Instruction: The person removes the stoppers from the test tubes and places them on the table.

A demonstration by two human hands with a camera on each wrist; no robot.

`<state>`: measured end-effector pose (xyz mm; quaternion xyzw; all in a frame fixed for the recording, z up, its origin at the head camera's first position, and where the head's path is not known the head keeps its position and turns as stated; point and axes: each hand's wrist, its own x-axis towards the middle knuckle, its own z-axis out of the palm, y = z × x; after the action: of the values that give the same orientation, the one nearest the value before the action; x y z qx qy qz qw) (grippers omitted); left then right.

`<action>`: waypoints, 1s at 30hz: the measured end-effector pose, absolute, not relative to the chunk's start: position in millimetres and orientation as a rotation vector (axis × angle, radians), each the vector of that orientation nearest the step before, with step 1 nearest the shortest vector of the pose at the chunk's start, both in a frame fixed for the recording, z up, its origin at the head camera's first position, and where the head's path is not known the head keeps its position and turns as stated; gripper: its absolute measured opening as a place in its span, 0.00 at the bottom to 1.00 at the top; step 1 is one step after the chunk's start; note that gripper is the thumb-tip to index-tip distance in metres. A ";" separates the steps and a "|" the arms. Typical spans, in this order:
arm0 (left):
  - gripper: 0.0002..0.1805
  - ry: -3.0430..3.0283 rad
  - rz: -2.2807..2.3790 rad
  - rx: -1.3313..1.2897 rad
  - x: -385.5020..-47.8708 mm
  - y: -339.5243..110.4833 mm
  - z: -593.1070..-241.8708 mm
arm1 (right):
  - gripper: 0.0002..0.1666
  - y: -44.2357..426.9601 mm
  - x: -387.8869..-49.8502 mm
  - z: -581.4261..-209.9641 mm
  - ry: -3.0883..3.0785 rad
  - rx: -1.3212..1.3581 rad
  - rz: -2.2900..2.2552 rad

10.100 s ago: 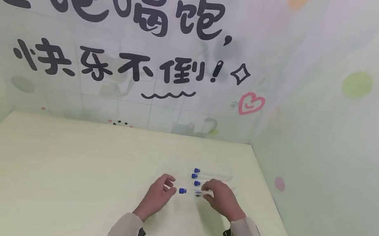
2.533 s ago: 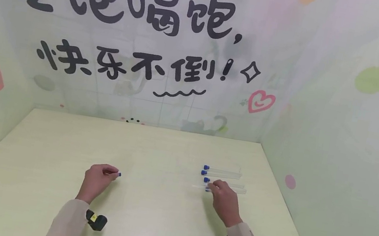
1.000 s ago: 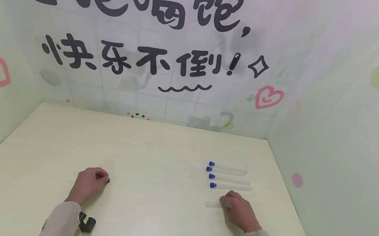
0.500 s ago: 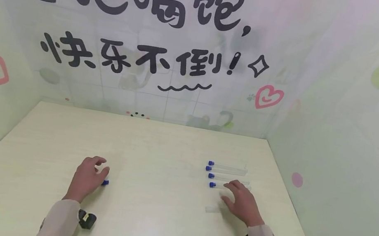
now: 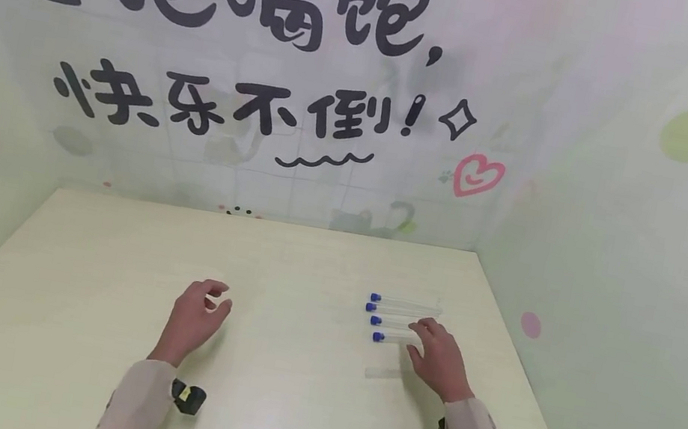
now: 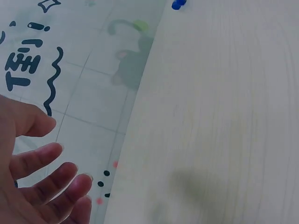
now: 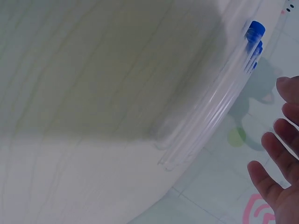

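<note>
Head view: at right on the bench (image 5: 286, 395), four tubes (image 5: 395, 324) wear blue caps (image 5: 375, 321); one nearer tube (image 5: 382, 373) shows none: apparently one done, four to go. Left wrist: left hand (image 6: 32, 196) empty, fingers apart. Right wrist: right hand (image 7: 282, 156) empty, fingers apart.

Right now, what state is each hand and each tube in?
Left hand: relaxed, holding nothing.
Right hand: relaxed, holding nothing.
Farthest tube: capped, lying flat.
Second tube: capped, lying flat.
Third tube: capped, lying flat.
Fourth tube: capped, lying flat.
Nearest tube: lying flat, visible end uncapped.
</note>
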<state>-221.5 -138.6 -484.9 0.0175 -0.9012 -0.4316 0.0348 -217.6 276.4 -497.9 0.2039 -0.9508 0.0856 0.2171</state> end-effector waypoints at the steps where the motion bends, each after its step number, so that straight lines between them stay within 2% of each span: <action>1: 0.19 -2.764 -1.359 0.050 -222.6 -132.8 -484.1 | 0.20 277.6 -218.8 -498.3 -2.639 0.565 0.234; 9: 0.20 -2.727 -1.564 0.027 -235.8 -74.2 -476.9 | 0.21 284.9 -230.8 -499.6 -2.710 0.602 0.283; 15: 0.18 -2.729 -1.591 -0.081 -241.9 -32.8 -487.1 | 0.20 287.3 -234.7 -503.9 -2.829 0.598 0.316; 30: 0.14 -2.803 -1.650 -0.145 -248.0 23.6 -515.1 | 0.15 290.1 -247.1 -515.3 -2.947 0.578 0.271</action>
<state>-248.0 23.6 -515.1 -0.0444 -0.8595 -0.5061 -0.0571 -247.1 290.1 -515.3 0.1914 -0.9754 0.0897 0.0633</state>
